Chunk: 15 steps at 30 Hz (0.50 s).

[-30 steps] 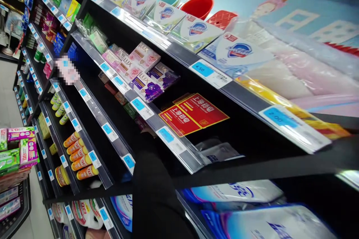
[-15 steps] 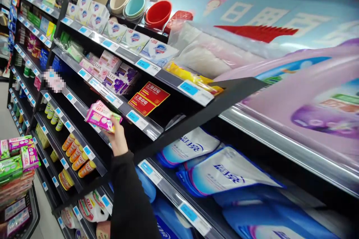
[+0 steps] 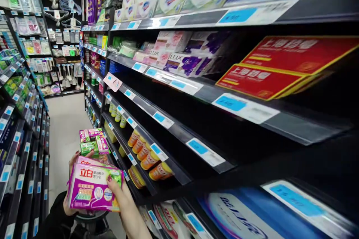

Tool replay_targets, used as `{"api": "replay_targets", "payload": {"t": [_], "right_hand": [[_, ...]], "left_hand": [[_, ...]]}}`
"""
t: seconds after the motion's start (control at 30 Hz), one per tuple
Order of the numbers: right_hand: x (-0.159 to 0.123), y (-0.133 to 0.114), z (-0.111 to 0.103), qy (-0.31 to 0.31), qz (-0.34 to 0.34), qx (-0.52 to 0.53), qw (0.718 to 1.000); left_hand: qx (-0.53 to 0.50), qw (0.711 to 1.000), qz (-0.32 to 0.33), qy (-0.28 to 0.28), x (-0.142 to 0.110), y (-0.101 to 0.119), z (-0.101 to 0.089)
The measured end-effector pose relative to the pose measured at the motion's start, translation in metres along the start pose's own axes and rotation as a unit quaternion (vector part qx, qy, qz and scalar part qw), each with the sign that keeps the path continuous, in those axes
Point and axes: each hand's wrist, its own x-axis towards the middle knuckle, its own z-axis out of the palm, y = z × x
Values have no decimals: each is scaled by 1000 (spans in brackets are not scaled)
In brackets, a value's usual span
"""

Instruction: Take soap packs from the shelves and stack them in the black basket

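I hold a pink and green soap pack (image 3: 92, 188) with white and red lettering in front of me, low on the left. My right hand (image 3: 123, 199) grips its right edge, fingers wrapped over the front. My left hand (image 3: 71, 173) clasps its left side from behind, thumb near the top. The pack is flat and faces me. Behind it stands a stack of similar pink and green packs (image 3: 92, 142) on a cart or basket. The dark shelf (image 3: 179, 127) on my right holds nothing in its middle stretch.
Black shop shelving runs along the right with blue price tags (image 3: 202, 149), orange bottles (image 3: 146, 157), Lux soap boxes (image 3: 185, 56) and red soap boxes (image 3: 280, 67). Blue refill bags (image 3: 246, 213) lie on the bottom shelf. A narrow aisle floor (image 3: 64, 127) leads ahead; more shelves (image 3: 19, 119) stand on the left.
My right hand came away from the shelf with the pack and dropped low; my left hand now holds it too. The view swung left, down the aisle.
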Motion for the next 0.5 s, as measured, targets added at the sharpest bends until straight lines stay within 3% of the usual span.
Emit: {"api": "replay_targets", "payload": {"t": [0.1,0.2,0.3,0.37,0.5], "right_hand": [[-6,13,0,1,-57,-175,983],[-9,16,-6,0,-119,-357,926],[-13,13,-9,-58,-174,-411,893],[-18,8,-9,-110,-176,-438,875],[-22,-5,-8,-149,-165,-484,846]], "left_hand": [[-78,996,-28,28,-19,-4,-13],[-126,984,-104,72,-40,-10,-25],[-143,974,-146,94,-65,-16,-34],[-147,970,-162,110,-78,-16,-34],[-139,968,-165,126,-84,1,-21]]}}
